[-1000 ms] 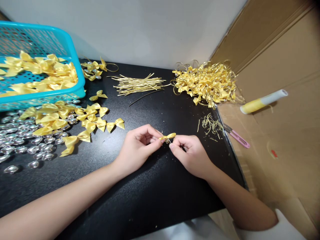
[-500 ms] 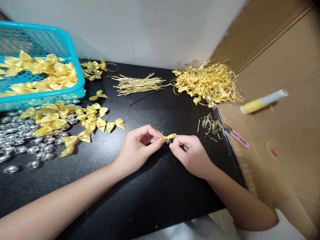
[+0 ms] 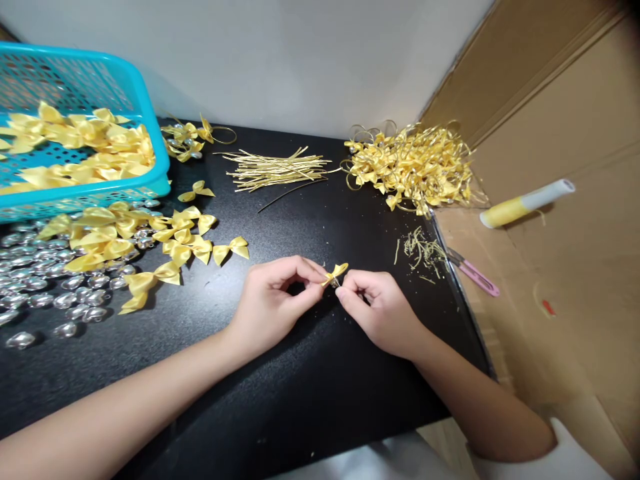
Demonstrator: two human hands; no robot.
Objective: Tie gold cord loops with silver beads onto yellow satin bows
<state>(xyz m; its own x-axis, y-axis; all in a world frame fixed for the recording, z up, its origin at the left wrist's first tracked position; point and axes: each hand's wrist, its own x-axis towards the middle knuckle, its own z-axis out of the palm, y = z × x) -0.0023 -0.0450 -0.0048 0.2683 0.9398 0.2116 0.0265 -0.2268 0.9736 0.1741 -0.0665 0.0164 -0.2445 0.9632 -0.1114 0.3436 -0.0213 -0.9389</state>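
Over the middle of the black table, my left hand [image 3: 280,300] pinches a small yellow ribbon bow [image 3: 337,272] between thumb and fingertips. Just right of it, my right hand [image 3: 380,310] is closed, thumb against forefinger, on a thin pale strand [image 3: 337,283] at the bow's underside. Whether the strand is cord or wire I cannot tell. To the left lie several loose yellow bows [image 3: 187,243], some on top of silvery beads [image 3: 65,300]. Beyond my hands is a bundle of gold cords [image 3: 280,169]. A heap of bows with gold loops [image 3: 415,167] sits at the back right.
A turquoise basket [image 3: 163,163] with more bows stands at the left. Gold cord scraps [image 3: 425,250] lie near the table's right edge, beside a pink-handled cutter [image 3: 480,279]. A yellow and white tube [image 3: 527,203] rests on cardboard [image 3: 575,287] at the right.
The bow between my hands has tilted, its right end now higher. My right hand has shifted slightly left, and my left hand has moved a little.
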